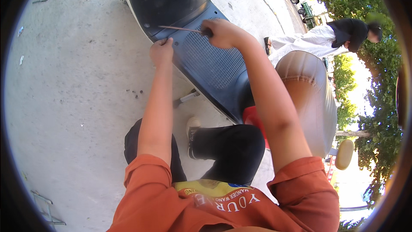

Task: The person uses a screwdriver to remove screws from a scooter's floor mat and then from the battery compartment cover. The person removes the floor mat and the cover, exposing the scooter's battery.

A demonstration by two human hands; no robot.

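Right hand (224,33) fist-wrapped round screwdriver (183,29), shaft pointing left, over scooter's blue footboard (210,60). Left hand (162,52) at footboard edge, fingers curled; can't tell if pinching anything. Brown seat (307,99) to right, person (315,38) beyond it.

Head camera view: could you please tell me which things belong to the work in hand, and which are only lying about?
In the work:
- thin tool, screwdriver-like, held in the right hand
- blue scooter footboard, with the left hand at its edge

Only lying about:
- white scraps, far left
- dark bits, left of the scooter
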